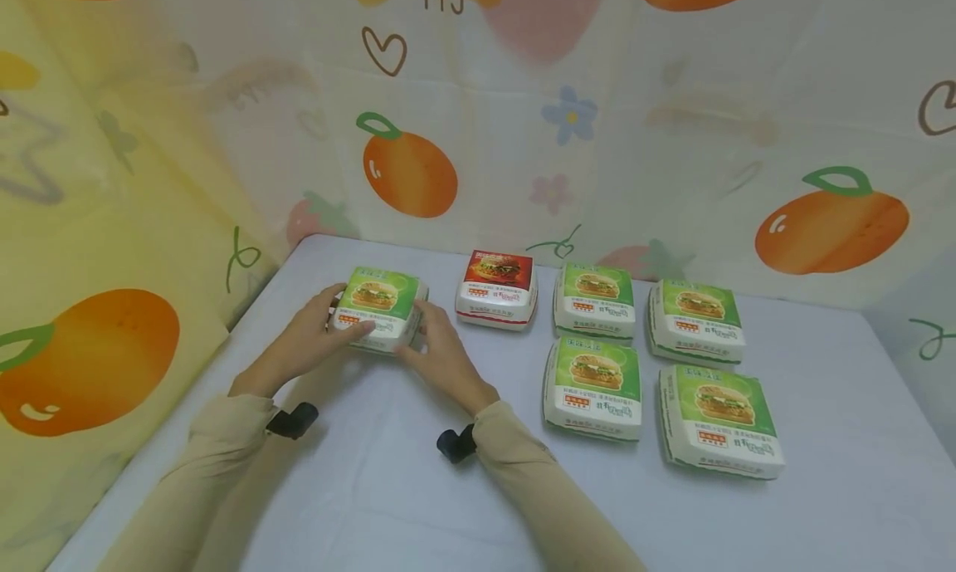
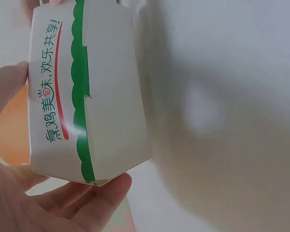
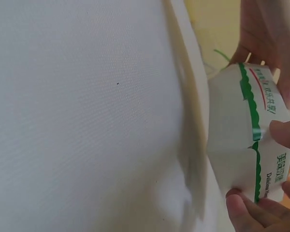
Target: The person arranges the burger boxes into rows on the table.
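Green burger box (image 1: 378, 308) at the counter's (image 1: 388, 489) far left, clasped between both hands: left hand (image 1: 309, 339) gripping its left side, right hand (image 1: 441, 352) its right. Box directly between the grips, equally near both. Red box (image 1: 497, 290) just right.

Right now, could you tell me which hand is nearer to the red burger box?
The right hand is nearer: it holds the right side of the green burger box, just left of the red burger box. The left hand holds that green box's far side.
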`<state>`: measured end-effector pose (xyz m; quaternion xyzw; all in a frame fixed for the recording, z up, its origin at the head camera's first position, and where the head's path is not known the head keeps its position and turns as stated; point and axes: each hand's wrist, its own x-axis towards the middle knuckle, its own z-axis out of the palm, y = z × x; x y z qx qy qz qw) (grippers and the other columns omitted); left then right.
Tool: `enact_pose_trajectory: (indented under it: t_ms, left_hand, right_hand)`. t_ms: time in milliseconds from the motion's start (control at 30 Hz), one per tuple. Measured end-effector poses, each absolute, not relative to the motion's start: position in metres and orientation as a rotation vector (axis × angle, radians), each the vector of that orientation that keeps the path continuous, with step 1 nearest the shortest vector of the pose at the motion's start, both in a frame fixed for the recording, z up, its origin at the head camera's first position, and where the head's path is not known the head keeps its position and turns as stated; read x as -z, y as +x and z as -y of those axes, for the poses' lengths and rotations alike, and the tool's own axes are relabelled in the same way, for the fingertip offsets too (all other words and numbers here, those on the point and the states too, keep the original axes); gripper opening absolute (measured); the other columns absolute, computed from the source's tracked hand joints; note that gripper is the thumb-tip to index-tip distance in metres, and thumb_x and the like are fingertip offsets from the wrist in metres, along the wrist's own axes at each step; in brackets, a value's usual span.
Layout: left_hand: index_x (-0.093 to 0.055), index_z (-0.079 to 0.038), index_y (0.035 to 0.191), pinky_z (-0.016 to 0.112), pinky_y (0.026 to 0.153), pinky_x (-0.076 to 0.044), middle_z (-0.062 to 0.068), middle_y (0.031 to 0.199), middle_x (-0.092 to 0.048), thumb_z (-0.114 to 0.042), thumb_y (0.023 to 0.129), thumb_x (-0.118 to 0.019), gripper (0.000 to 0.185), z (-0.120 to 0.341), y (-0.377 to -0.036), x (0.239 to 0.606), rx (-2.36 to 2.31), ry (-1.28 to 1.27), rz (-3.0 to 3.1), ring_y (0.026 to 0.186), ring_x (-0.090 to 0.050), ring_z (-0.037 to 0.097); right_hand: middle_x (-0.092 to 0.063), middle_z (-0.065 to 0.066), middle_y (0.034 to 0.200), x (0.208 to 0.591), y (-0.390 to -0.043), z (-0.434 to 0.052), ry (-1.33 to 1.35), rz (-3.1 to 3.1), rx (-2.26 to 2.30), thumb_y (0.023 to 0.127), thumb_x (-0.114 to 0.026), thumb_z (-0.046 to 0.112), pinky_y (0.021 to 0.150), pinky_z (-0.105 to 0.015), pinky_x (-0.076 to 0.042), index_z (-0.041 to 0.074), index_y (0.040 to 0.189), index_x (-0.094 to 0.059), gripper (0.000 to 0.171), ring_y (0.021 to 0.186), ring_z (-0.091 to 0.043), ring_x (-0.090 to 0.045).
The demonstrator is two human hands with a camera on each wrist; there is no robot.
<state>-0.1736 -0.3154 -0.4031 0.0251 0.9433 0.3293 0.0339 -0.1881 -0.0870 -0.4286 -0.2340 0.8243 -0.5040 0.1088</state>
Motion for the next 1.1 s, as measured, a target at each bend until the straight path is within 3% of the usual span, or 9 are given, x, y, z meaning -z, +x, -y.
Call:
enact_pose_trajectory:
  t_ms: [133,267,667,900,1100]
  left_hand:
    - [-0.024,0.001,0.153,0.034,0.084,-0.048,0.025,0.14,-0.048,-0.05,0.094,-0.063,0.087,0.308,-0.166,0.403,-1.032,0.112,-2.897,0.11,-0.055,0.03]
    - [-0.026,0.0,0.152,0.03,0.079,-0.048,0.022,0.136,-0.051,-0.05,0.093,-0.064,0.086,0.3,-0.157,0.401,-1.057,0.129,-2.887,0.105,-0.056,0.028]
    - [-0.029,-0.001,0.152,0.03,0.082,-0.048,0.018,0.135,-0.052,-0.054,0.089,-0.067,0.091,0.27,-0.14,0.407,-1.1,0.139,-2.86,0.103,-0.056,0.024]
    - [-0.031,0.001,0.15,0.043,0.092,-0.048,0.022,0.143,-0.047,-0.053,0.09,-0.067,0.089,0.251,-0.129,0.407,-1.083,0.162,-2.872,0.112,-0.053,0.027]
    - [-0.028,-0.001,0.152,0.041,0.092,-0.048,0.018,0.144,-0.046,-0.055,0.09,-0.066,0.09,0.235,-0.123,0.411,-1.099,0.151,-2.832,0.111,-0.053,0.025]
  right_hand:
    - [-0.034,-0.015,0.157,0.426,-0.179,0.078,-0.664,-2.429,1.498,0.093,-0.068,0.018,0.109,-0.038,-0.046,0.005,0.153,-0.029,0.073,0.132,-0.03,-0.052]
    - [-0.036,-0.014,0.156,0.424,-0.169,0.07,-0.635,-2.438,1.504,0.093,-0.069,0.017,0.108,-0.039,-0.047,0.006,0.153,-0.03,0.072,0.131,-0.029,-0.052]
    - [-0.036,-0.016,0.154,0.421,-0.142,0.04,-0.588,-2.474,1.49,0.092,-0.068,0.015,0.103,-0.043,-0.05,0.004,0.151,-0.031,0.071,0.128,-0.032,-0.053]
    - [-0.037,-0.017,0.152,0.42,-0.128,0.021,-0.579,-2.501,1.441,0.093,-0.068,0.018,0.101,-0.044,-0.05,0.003,0.15,-0.03,0.07,0.126,-0.031,-0.052]
    - [-0.037,-0.019,0.151,0.419,-0.12,0.007,-0.562,-2.543,1.419,0.093,-0.068,0.019,0.1,-0.044,-0.05,0.001,0.149,-0.031,0.07,0.125,-0.031,-0.053]
